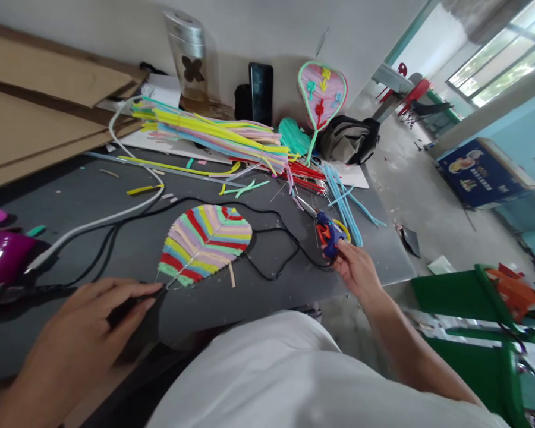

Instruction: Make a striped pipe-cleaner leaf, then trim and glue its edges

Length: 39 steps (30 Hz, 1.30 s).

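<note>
A leaf shape of striped pipe cleaners (207,241), in red, yellow, green, pink and lilac, lies flat on the dark table with thin wires at its lower left tip. At that tip my left hand (93,315) is closed, thumb and index finger pinching the wire stem. On the right, my right hand (354,267) has its fingers round a blue glue gun (336,239), with a black cord running to it. Pointed metal blades and orange-yellow handle loops, seemingly scissors (307,205), lie against the glue gun, partly covered by it.
A bundle of coloured pipe cleaners (218,137) lies along the back, with blue ones (345,202) on the right. Behind stand a bottle (189,65), a phone (261,92) and a finished fan-like piece (321,95). Cardboard (40,101) fills the left; green bins (463,297) stand right.
</note>
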Available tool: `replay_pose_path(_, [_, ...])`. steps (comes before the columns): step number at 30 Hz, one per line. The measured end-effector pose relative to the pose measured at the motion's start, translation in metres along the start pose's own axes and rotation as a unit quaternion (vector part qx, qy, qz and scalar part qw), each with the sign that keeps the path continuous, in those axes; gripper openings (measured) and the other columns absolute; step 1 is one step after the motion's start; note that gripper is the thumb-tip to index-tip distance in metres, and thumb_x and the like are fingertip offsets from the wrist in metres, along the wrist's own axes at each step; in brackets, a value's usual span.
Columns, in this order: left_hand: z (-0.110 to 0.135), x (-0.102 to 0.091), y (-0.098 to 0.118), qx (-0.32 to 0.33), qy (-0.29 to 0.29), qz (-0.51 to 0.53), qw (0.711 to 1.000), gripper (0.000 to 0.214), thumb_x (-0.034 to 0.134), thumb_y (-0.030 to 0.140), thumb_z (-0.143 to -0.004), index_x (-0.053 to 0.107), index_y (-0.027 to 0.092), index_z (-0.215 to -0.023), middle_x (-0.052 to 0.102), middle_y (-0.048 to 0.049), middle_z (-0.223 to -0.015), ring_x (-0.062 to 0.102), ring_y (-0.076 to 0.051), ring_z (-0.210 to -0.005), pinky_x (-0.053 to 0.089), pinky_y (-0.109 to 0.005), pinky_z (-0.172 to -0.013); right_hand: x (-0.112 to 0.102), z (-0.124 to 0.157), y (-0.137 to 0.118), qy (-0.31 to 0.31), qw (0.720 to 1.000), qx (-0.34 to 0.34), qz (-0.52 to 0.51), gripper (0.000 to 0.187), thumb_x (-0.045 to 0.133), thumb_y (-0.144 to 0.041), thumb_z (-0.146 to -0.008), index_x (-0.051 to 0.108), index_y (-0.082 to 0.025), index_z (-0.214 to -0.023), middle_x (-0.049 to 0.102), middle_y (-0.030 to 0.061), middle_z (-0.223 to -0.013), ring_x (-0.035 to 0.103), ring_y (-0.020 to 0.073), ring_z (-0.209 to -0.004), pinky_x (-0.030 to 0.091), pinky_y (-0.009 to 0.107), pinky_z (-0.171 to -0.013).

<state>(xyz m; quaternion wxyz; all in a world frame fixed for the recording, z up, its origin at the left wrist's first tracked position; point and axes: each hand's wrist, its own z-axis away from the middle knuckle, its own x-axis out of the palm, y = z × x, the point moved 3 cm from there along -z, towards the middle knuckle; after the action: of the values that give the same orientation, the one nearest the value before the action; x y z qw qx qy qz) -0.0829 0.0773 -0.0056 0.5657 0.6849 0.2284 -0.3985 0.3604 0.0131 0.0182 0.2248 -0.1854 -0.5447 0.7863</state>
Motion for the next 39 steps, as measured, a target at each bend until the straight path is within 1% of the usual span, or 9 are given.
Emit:
replay_pose_path(5, [0.000,-0.003,0.011,0.001,-0.026,0.001,1.000,0.025,0.050,0.036,-0.093,0.073,0.029,-0.098,0.073,-0.0041,-0.097,0.067,-0.026,-0.095,0.051,-0.040,-0.087,-0.022,0.026,-0.017,0.074,0.955,-0.159,0.238,0.034,0.083,-0.045,-0.074,0.075,-0.017,-0.092,0.070,0.0016,-0.072,0.057,0.0133,-0.059,0.045,0.025,-0.051])
replay_pose_path(8, [0.002,-0.006,0.018,0.001,-0.021,0.016,1.000,0.026,0.050,0.032,-0.094,0.074,0.025,-0.102,0.072,-0.0062,-0.098,0.064,-0.025,-0.098,0.050,-0.040,-0.090,0.020,0.044,-0.022,-0.011,0.868,-0.324,0.376,0.019,0.068,-0.037,-0.091,0.075,-0.020,-0.099,0.072,0.0033,-0.081,0.060,0.0146,-0.065,0.048,0.027,-0.059])
replay_pose_path(12, [0.005,-0.005,0.019,0.012,0.014,0.047,0.999,0.023,0.054,0.026,-0.094,0.074,0.021,-0.102,0.071,-0.0070,-0.098,0.062,-0.023,-0.097,0.049,-0.038,-0.091,0.118,0.068,-0.004,-0.328,0.708,-0.466,0.416,0.019,0.054,-0.020,-0.098,0.073,-0.020,-0.104,0.073,0.0078,-0.092,0.066,0.0184,-0.082,0.051,0.030,-0.074])
replay_pose_path(15, [0.007,-0.003,0.019,0.014,0.018,0.050,0.998,0.021,0.055,0.021,-0.094,0.074,0.019,-0.102,0.070,-0.0072,-0.098,0.060,-0.023,-0.096,0.048,-0.041,-0.094,0.165,0.067,0.007,-0.346,0.594,-0.539,0.487,0.028,0.046,-0.011,-0.099,0.072,-0.019,-0.106,0.070,0.0086,-0.089,0.061,0.0178,-0.079,0.044,0.030,-0.070])
replay_pose_path(22, [0.008,-0.003,0.020,0.009,0.019,0.063,0.998,0.020,0.057,0.012,-0.091,0.072,0.020,-0.101,0.069,-0.0057,-0.100,0.060,-0.023,-0.099,0.048,-0.041,-0.095,0.175,0.068,-0.001,-0.455,0.397,-0.617,0.505,0.026,0.047,-0.014,-0.100,0.068,-0.019,-0.087,0.067,0.0083,-0.090,0.053,0.0172,-0.073,0.037,0.031,-0.064])
replay_pose_path(25, [0.009,-0.005,0.022,0.004,0.019,0.064,0.998,0.020,0.058,0.010,-0.091,0.072,0.020,-0.101,0.068,-0.0057,-0.101,0.059,-0.022,-0.099,0.048,-0.041,-0.096,0.166,0.081,-0.008,-0.506,0.475,-0.589,0.414,0.023,0.046,-0.016,-0.101,0.067,-0.022,-0.092,0.072,0.0080,-0.101,0.061,0.0172,-0.078,0.046,0.031,-0.067])
replay_pose_path(30, [0.009,-0.007,0.025,-0.003,0.015,0.065,0.998,0.021,0.058,0.008,-0.091,0.073,0.019,-0.102,0.068,-0.0062,-0.101,0.057,-0.023,-0.098,0.048,-0.038,-0.090,0.163,0.073,0.001,-0.392,0.830,-0.323,0.232,0.017,0.053,-0.024,-0.101,0.065,-0.026,-0.113,0.072,0.0049,-0.104,0.069,0.0141,-0.074,0.057,0.028,-0.064])
replay_pose_path(34, [0.008,-0.007,0.025,-0.004,0.016,0.067,0.998,0.021,0.058,0.008,-0.091,0.073,0.018,-0.102,0.068,-0.0067,-0.100,0.057,-0.023,-0.098,0.049,-0.038,-0.089,0.176,0.063,0.016,-0.376,0.864,-0.242,0.233,0.010,0.064,-0.029,-0.095,0.070,-0.022,-0.092,0.072,0.0020,-0.090,0.065,0.0114,-0.065,0.056,0.025,-0.060])
replay_pose_path(39, [0.009,-0.007,0.025,-0.009,0.009,0.069,0.998,0.020,0.059,0.010,-0.092,0.073,0.018,-0.103,0.067,-0.0073,-0.100,0.057,-0.024,-0.099,0.050,-0.039,-0.090,0.190,0.062,0.000,-0.342,0.872,-0.296,0.186,0.031,0.072,-0.024,-0.090,0.067,-0.028,-0.120,0.068,-0.0028,-0.081,0.060,0.0098,-0.059,0.050,0.023,-0.053])
